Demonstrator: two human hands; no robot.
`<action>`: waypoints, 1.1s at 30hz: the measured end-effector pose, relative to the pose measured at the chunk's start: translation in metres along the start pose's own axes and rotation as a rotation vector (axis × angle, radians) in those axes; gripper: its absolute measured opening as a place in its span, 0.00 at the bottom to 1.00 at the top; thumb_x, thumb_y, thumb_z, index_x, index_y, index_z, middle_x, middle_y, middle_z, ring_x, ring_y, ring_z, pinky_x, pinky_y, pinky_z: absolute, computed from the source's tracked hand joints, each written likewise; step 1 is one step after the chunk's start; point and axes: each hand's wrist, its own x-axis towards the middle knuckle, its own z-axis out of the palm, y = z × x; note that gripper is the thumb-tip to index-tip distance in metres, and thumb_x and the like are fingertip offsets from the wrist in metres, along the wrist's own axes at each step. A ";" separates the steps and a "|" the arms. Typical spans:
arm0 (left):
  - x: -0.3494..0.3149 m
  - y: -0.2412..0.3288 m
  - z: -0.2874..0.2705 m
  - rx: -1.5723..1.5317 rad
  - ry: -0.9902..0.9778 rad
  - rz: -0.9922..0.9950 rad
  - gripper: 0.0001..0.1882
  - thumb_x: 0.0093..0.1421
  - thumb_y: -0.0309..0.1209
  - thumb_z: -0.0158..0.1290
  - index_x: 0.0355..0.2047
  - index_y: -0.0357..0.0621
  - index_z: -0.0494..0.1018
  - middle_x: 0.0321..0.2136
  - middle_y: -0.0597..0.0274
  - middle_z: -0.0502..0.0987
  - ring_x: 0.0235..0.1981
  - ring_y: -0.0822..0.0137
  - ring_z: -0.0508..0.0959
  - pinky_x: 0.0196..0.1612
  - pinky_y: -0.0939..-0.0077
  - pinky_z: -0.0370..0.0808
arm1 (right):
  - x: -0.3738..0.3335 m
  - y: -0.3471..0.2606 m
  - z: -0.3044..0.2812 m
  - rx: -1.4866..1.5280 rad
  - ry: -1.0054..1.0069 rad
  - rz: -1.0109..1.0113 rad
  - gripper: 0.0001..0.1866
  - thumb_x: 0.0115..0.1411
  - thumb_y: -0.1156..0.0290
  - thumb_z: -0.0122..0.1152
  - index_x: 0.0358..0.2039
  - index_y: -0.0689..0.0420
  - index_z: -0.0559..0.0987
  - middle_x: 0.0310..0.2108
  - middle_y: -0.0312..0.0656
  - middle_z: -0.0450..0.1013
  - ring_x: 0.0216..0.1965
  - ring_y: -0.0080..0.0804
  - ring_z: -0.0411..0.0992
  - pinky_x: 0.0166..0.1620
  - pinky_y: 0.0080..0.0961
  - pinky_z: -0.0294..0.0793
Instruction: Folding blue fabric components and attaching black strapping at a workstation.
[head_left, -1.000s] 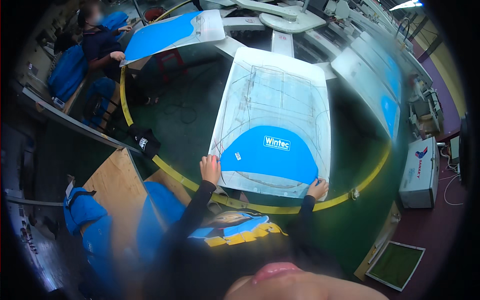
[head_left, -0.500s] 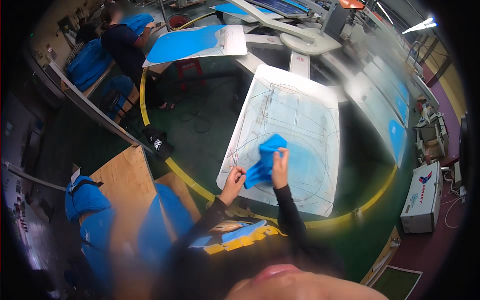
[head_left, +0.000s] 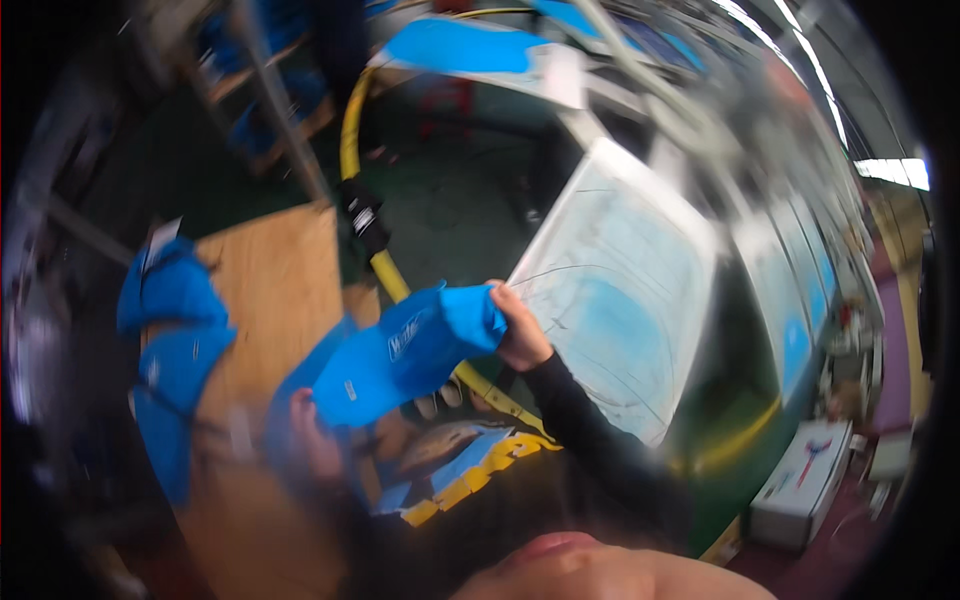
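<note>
A blue fabric panel (head_left: 410, 350) with small white print is stretched out between my hands, in front of my body. My right hand (head_left: 522, 335) is closed on its upper right end, where the cloth bunches. At the lower left end my left hand (head_left: 318, 440), smeared by motion, grips the edge. The panel hangs beside a wooden table (head_left: 275, 265) on the left. A white printing board (head_left: 625, 260) with drawn lines and a pale blue stain is to the right, with no cloth on it.
Blue cut panels (head_left: 180, 370) lie at the wooden table's left edge. A yellow curved rail (head_left: 350, 130) runs around the machine. Another board (head_left: 460, 45) bears a blue panel at the back. A white box (head_left: 800, 480) stands on the right.
The blue panel, crumpled over the white board before, is now spread and carried left toward the wooden table. My view has turned left. Both hands have moved apart.
</note>
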 end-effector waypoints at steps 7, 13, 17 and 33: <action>-0.118 -0.028 -0.125 -0.431 0.428 0.119 0.13 0.64 0.30 0.46 0.48 0.42 0.70 0.45 0.64 0.69 0.49 0.69 0.69 0.54 0.74 0.66 | 0.026 0.031 0.063 -0.055 -0.295 0.308 0.16 0.68 0.60 0.52 0.49 0.58 0.71 0.45 0.41 0.73 0.47 0.30 0.74 0.52 0.30 0.74; -0.212 -0.040 -0.156 -0.538 0.847 0.240 0.12 0.66 0.29 0.45 0.48 0.42 0.70 0.45 0.64 0.69 0.49 0.71 0.69 0.53 0.74 0.66 | 0.068 0.105 0.144 -0.098 -0.337 0.560 0.16 0.70 0.65 0.50 0.51 0.62 0.74 0.48 0.44 0.76 0.50 0.35 0.74 0.54 0.34 0.74; -0.275 -0.033 -0.172 -0.580 0.925 0.383 0.13 0.66 0.31 0.44 0.49 0.43 0.69 0.44 0.63 0.71 0.49 0.69 0.71 0.52 0.71 0.68 | 0.059 0.137 0.192 -0.150 -0.600 0.632 0.15 0.70 0.64 0.50 0.49 0.61 0.74 0.46 0.44 0.76 0.47 0.36 0.75 0.51 0.36 0.78; -0.346 -0.227 -0.163 0.053 1.012 -0.188 0.13 0.61 0.22 0.43 0.42 0.40 0.75 0.37 0.69 0.71 0.40 0.74 0.70 0.45 0.80 0.66 | 0.142 0.250 0.012 -0.626 -0.298 0.662 0.09 0.68 0.60 0.50 0.41 0.50 0.74 0.36 0.36 0.76 0.34 0.33 0.75 0.35 0.38 0.80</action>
